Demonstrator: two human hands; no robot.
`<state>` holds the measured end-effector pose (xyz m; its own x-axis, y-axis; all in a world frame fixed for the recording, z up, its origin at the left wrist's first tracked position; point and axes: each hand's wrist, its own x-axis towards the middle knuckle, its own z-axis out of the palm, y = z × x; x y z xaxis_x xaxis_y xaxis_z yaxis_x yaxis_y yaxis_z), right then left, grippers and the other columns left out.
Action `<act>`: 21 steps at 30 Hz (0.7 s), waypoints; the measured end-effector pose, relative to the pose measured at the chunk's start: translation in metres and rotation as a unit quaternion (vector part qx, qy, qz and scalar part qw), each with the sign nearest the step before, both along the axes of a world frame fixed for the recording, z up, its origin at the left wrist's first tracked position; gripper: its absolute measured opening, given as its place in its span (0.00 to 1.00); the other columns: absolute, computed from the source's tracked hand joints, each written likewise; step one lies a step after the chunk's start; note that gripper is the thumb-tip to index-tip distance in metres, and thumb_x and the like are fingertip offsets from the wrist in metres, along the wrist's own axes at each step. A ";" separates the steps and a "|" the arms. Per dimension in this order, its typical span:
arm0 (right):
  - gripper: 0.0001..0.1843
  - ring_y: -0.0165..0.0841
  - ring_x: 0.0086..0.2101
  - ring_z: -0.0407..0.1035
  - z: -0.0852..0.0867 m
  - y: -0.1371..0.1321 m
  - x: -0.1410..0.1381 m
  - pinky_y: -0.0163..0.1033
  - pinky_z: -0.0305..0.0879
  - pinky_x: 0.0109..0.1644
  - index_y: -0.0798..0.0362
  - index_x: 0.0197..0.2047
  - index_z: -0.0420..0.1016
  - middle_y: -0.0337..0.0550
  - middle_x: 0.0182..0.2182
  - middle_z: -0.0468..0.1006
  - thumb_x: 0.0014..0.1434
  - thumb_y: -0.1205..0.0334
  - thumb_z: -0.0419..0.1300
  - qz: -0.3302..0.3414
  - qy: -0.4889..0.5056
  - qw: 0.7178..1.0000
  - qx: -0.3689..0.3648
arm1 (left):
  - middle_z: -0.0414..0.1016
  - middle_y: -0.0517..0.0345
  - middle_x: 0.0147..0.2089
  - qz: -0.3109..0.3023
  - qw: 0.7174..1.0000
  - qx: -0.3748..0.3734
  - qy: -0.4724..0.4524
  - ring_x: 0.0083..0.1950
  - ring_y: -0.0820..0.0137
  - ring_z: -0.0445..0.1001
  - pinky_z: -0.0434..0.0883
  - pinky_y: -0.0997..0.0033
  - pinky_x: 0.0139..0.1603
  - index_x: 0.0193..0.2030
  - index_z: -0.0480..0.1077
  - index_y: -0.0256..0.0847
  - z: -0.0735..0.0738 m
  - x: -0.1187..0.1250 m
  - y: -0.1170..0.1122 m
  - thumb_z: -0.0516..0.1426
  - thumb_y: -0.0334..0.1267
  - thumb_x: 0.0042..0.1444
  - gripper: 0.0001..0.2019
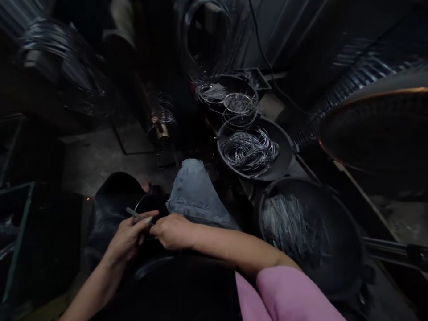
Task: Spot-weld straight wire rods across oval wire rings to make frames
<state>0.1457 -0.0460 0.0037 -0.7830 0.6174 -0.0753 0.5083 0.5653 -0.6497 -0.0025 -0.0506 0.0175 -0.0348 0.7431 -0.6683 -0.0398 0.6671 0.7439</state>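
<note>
Above my lap, my left hand (127, 235) is closed, with a thin flat grey strip (133, 212) sticking out between its thumb and fingers. A thin curved wire (139, 201) rises next to the strip; I cannot tell which hand it is held by. Close against the left fingertips, my right hand (174, 232) is pinched shut. What lies between its fingers is too dark and small to name. Under both hands is a dark apron (187, 285), and a patch of blue denim (197, 191) covers my right knee.
To the right, one dark pan (347, 258) holds many thin strips (287, 223), and another pan (287, 156) holds tangled wire (250, 149). Further back stands a basin with wire rings (240, 103). Wire coils (60, 53) hang at upper left. A copper-rimmed round vessel (371, 93) is at right.
</note>
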 end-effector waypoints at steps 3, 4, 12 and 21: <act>0.15 0.31 0.33 0.69 -0.008 0.007 0.016 0.33 0.55 0.25 0.45 0.44 0.71 0.36 0.37 0.74 0.55 0.63 0.51 0.009 0.000 1.000 -0.028 | 0.66 0.62 0.17 0.054 0.998 -0.022 0.032 0.16 0.80 0.59 0.56 0.81 0.15 0.31 0.75 0.34 -0.002 -0.003 0.001 0.64 0.42 0.37 0.15; 0.16 0.31 0.33 0.68 -0.012 0.010 0.023 0.33 0.54 0.23 0.43 0.47 0.70 0.35 0.38 0.74 0.55 0.62 0.51 0.010 0.002 0.999 -0.039 | 0.65 0.62 0.17 0.076 0.996 -0.029 0.039 0.15 0.79 0.59 0.57 0.81 0.15 0.31 0.74 0.35 -0.002 -0.006 0.003 0.64 0.42 0.38 0.14; 0.13 0.29 0.31 0.67 -0.034 0.036 0.055 0.33 0.52 0.20 0.49 0.43 0.71 0.38 0.35 0.73 0.56 0.62 0.52 0.044 0.081 0.992 -0.089 | 0.63 0.63 0.16 0.189 0.972 -0.097 0.097 0.14 0.79 0.57 0.65 0.78 0.18 0.28 0.73 0.37 -0.008 -0.003 0.032 0.57 0.32 0.45 0.04; 0.08 0.32 0.33 0.69 -0.043 0.056 0.081 0.34 0.59 0.28 0.55 0.33 0.68 0.42 0.32 0.75 0.58 0.60 0.51 -0.128 0.144 0.978 -0.084 | 0.64 0.62 0.17 0.141 0.968 -0.116 0.172 0.14 0.79 0.58 0.57 0.82 0.11 0.31 0.74 0.38 -0.010 0.064 0.067 0.59 0.36 0.43 0.07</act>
